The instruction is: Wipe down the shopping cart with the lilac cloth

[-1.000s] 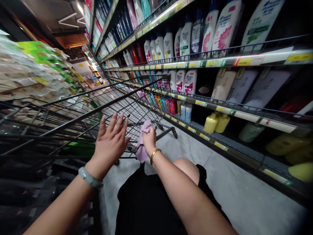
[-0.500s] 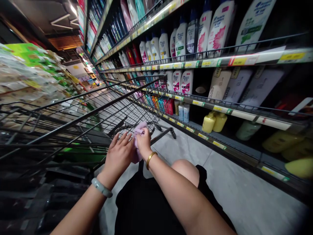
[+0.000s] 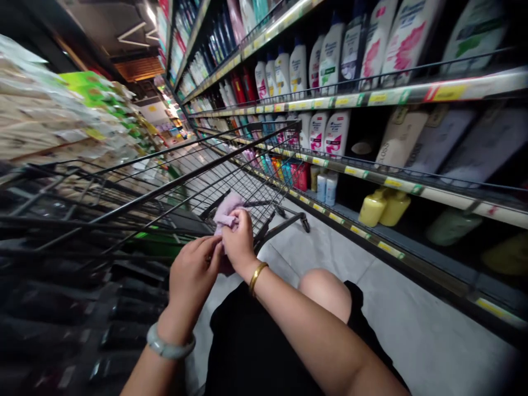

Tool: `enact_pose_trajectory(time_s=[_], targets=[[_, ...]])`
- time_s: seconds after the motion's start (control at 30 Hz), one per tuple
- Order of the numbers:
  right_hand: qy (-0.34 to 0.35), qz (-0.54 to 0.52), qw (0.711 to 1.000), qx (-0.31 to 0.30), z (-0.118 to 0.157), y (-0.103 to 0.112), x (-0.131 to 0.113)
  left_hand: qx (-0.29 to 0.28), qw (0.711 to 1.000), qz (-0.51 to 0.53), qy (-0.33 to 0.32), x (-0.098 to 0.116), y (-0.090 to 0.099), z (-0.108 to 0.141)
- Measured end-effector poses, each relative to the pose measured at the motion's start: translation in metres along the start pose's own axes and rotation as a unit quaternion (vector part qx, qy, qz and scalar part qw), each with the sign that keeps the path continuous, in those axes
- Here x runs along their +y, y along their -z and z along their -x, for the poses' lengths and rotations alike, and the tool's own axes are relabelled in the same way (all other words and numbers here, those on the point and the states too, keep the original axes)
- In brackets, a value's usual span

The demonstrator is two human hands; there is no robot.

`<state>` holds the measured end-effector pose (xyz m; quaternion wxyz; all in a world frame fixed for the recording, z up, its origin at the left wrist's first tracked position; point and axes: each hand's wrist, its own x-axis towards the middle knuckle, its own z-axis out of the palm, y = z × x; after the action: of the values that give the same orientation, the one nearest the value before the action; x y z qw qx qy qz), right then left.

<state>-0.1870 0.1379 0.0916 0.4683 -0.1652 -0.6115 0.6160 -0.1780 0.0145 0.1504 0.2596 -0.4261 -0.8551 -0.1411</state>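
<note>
A crumpled pale purple cloth [image 3: 229,207] is bunched in my right hand [image 3: 239,239], whose fingers are closed around it. My left hand [image 3: 193,267] is beside it on the left, thumb and fingers pinched together at the cloth's lower edge. Part of the cloth is hidden behind both hands. Just beyond them stands a black wire shopping cart [image 3: 185,177], its lower frame and a wheel [image 3: 304,223] showing to the right of my hands.
Shelves [image 3: 350,100] of shampoo bottles [image 3: 336,133] line the right side, with yellow bottles [image 3: 372,208] low down. Stacked packages [image 3: 41,110] rise at the left. My bent knee [image 3: 325,291] is above the grey tiled floor [image 3: 396,319].
My left hand has gone from spread fingers to a pinch at the cloth. The cloth now sticks up more above my right hand. The view has shifted left.
</note>
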Motion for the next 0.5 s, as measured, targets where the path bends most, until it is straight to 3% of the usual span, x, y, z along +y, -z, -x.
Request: enact_pose_trajectory(time_s=[0.07, 0.1, 0.23, 0.3, 0.4, 0.5], targets=[[0.069, -0.001, 0.996, -0.054, 0.005, 0.0, -0.007, 0.013, 0.999, 0.023, 0.046, 0.0, 0.003, 0.012], [0.071, 0.01, 0.996, -0.061, 0.005, 0.002, -0.003, 0.02, 0.997, 0.037, 0.068, 0.0, 0.004, 0.018], [-0.087, 0.037, 0.995, 0.032, 0.003, 0.009, 0.035, 0.027, 0.981, 0.046, 0.184, -0.001, 0.014, 0.04], [-0.13, 0.031, 0.989, 0.058, 0.005, 0.005, 0.041, 0.019, 0.968, 0.038, 0.247, -0.008, 0.02, 0.046], [-0.074, 0.017, 0.996, 0.042, 0.013, -0.005, 0.018, 0.022, 0.945, 0.039, 0.324, -0.022, 0.027, 0.046], [0.061, 0.019, 0.998, -0.03, 0.02, -0.01, -0.015, 0.052, 0.933, 0.064, 0.35, -0.034, 0.03, 0.037]])
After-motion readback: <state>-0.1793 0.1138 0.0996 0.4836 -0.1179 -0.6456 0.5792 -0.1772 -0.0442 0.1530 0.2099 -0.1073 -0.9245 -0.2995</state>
